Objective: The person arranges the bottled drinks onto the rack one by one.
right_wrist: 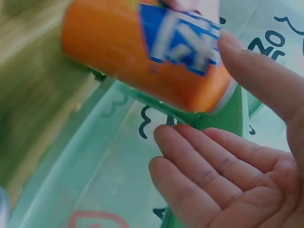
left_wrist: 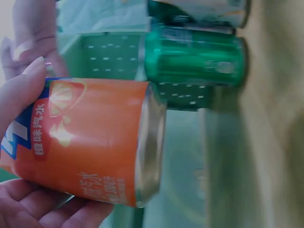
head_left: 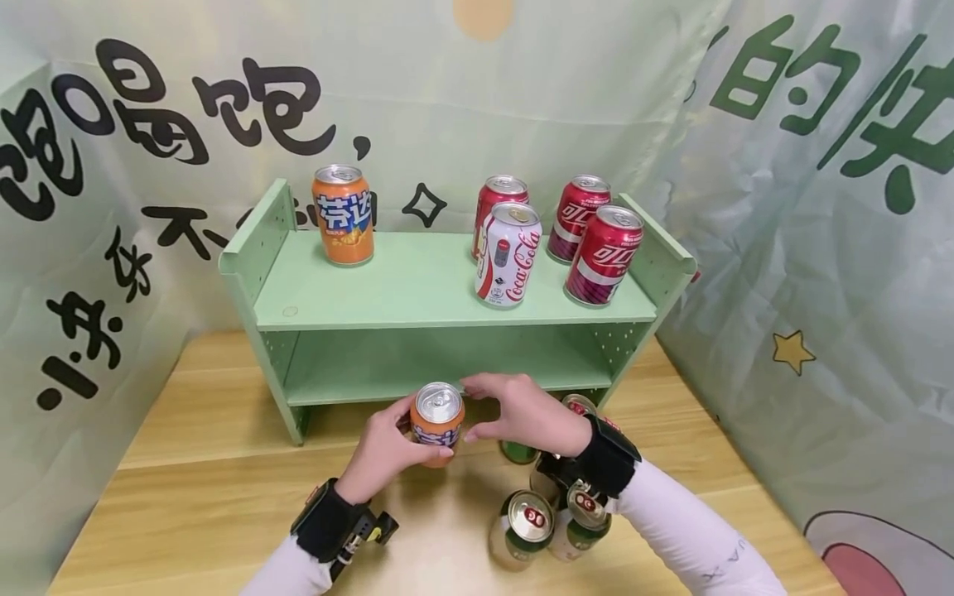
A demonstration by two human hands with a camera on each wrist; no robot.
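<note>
Gripping an orange aluminium drink can [head_left: 438,425], the left hand [head_left: 382,454] has its thumb on one side and its fingers curled round the other. The can is just in front of the pale green two-tier shelf [head_left: 402,285], about midway along its length, and appears lifted off the wood-grain tabletop [head_left: 186,472]. Holding nothing, the right hand [head_left: 525,411] stands well spread, thumb apart from fingers, just beside the can (the head view shows a narrow gap at the thumb).

For good handling, I would keep the left grip firm but not crushing, since thin metal dents, and hold the base level. If the right hand helps, its fingers should meet the wall opposite the left ones before any grip loosens.

The shelf's lower front edge is the likely thing to knock, as the can is so near it. Above, the shelf's upper board has wide room between an orange can with a blue label [head_left: 343,217] at its left end and a white can with red lettering [head_left: 509,258] right of centre. Least room lies before the shelf's right end, where green-and-white cans [head_left: 523,530] stand under the right forearm; a low sweep there could topple one.
</note>
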